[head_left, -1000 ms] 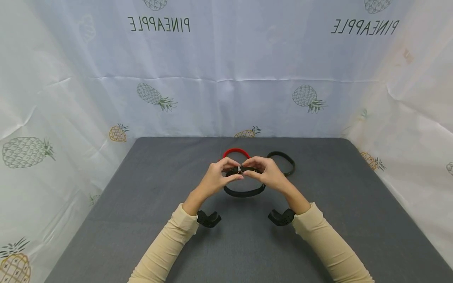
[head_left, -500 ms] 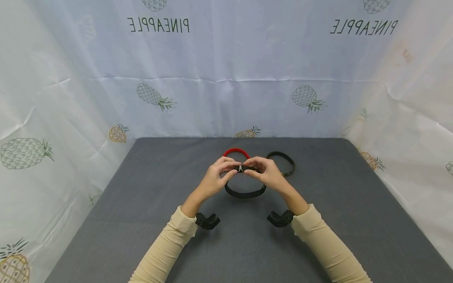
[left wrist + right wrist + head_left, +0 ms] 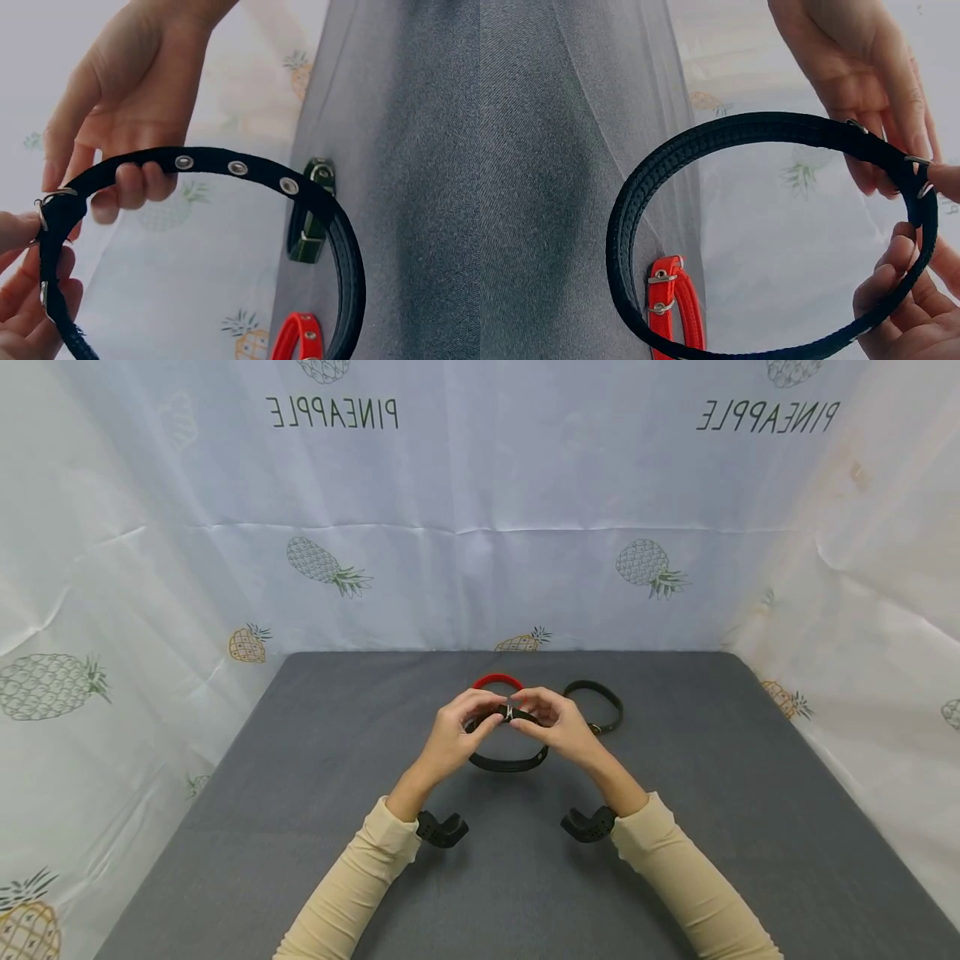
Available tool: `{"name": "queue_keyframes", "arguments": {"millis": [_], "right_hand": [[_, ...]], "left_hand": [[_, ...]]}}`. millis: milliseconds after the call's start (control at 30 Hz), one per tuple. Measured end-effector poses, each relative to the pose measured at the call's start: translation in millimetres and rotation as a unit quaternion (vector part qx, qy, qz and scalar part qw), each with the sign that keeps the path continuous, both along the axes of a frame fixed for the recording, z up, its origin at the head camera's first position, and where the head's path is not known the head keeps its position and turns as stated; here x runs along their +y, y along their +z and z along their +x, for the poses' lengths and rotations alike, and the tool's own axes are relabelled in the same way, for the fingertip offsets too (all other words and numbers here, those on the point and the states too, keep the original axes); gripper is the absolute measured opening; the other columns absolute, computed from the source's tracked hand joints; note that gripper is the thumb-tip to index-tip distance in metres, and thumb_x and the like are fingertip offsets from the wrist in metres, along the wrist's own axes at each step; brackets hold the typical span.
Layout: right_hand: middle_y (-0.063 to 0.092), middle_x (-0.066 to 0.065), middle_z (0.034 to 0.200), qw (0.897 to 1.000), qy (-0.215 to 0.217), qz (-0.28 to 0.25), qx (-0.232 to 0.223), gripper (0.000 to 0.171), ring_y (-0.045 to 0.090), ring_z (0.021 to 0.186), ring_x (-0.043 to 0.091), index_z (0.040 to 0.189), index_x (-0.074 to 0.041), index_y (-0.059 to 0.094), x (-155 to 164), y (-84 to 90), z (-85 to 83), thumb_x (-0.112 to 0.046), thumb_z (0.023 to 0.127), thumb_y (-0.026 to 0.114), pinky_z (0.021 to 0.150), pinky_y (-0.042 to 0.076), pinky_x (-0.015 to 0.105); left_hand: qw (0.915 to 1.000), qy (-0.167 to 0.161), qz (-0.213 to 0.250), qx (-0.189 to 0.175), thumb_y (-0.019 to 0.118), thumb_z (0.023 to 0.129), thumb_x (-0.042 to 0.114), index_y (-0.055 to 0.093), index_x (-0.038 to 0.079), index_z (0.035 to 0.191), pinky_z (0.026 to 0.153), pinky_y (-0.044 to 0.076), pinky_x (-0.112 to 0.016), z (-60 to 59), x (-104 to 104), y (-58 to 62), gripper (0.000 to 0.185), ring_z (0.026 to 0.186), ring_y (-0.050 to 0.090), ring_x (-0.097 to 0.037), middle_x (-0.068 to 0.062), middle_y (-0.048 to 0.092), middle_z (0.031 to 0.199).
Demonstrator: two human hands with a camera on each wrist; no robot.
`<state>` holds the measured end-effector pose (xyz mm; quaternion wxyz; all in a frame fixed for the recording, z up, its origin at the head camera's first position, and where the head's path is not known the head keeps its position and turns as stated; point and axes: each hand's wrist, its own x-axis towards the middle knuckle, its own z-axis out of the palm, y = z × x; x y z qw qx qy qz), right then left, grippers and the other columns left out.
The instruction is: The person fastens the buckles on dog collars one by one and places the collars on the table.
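The black collar [image 3: 507, 752], a looped strap with metal eyelets, hangs in the air above the grey table [image 3: 300, 793], pinched at its buckle by the curled fingers of the left hand [image 3: 453, 737] and the right hand [image 3: 558, 727]. It looks light and limp, so the stiffer buckle end seems the surest hold. A red collar [image 3: 498, 680] and a dark collar [image 3: 600, 702] lie just behind.

Broad bare grey tabletop [image 3: 300, 793] lies open to the left, right and near side of both hands; a hand could pass there freely; behind the left hand [image 3: 450, 739] the red collar [image 3: 498, 680] lies on the mat, and just beyond the right hand [image 3: 558, 727] sits the dark green collar [image 3: 600, 703]; the pineapple cloth wall [image 3: 480, 568] closes the back and both sides.
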<state>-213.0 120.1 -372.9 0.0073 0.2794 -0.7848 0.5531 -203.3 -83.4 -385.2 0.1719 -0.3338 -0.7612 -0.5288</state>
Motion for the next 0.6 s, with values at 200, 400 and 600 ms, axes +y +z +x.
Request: {"name": "queue_keyframes", "arguments": {"millis": [200, 400, 600], "right_hand": [[0.060, 0.025, 0.114, 1.000, 0.011, -0.002, -0.004, 0.037, 0.056, 0.089, -0.001, 0.123, 0.002, 0.057, -3.8, 0.5, 1.1, -0.007, 0.089, 0.067, 0.075, 0.048, 0.019], [0.061, 0.025, 0.121, 1.000, 0.022, 0.003, 0.005, 0.034, 0.056, 0.102, -0.008, 0.121, 0.003, 0.059, -6.0, 0.2, 2.6, -0.006, 0.089, 0.067, 0.089, 0.051, 0.018], [0.063, 0.025, 0.118, 1.000, 0.007, 0.007, 0.012, 0.031, 0.058, 0.101, -0.004, 0.118, 0.004, 0.060, -8.0, -2.0, 2.6, -0.005, 0.089, 0.066, 0.088, 0.051, 0.018]], "left_hand": [[0.9989, 0.032, -0.014, 0.030, 0.069, 0.088, 0.009, 0.068, 0.003, 0.109, 0.080, 0.056, -0.032, 0.4, 0.8, 1.2, 0.022, 0.098, 0.066, -0.025, -0.014, 0.069, 0.107], [0.9984, 0.038, -0.019, 0.037, 0.071, 0.086, 0.009, 0.069, 0.004, 0.108, 0.080, 0.055, -0.037, 1.0, 1.4, 0.7, 0.023, 0.098, 0.067, -0.024, -0.014, 0.071, 0.106], [0.9985, 0.044, -0.008, 0.032, 0.071, 0.086, 0.010, 0.071, 0.005, 0.106, 0.079, 0.055, -0.037, 0.4, 1.4, -0.8, 0.021, 0.096, 0.067, -0.024, -0.013, 0.072, 0.103]]}}
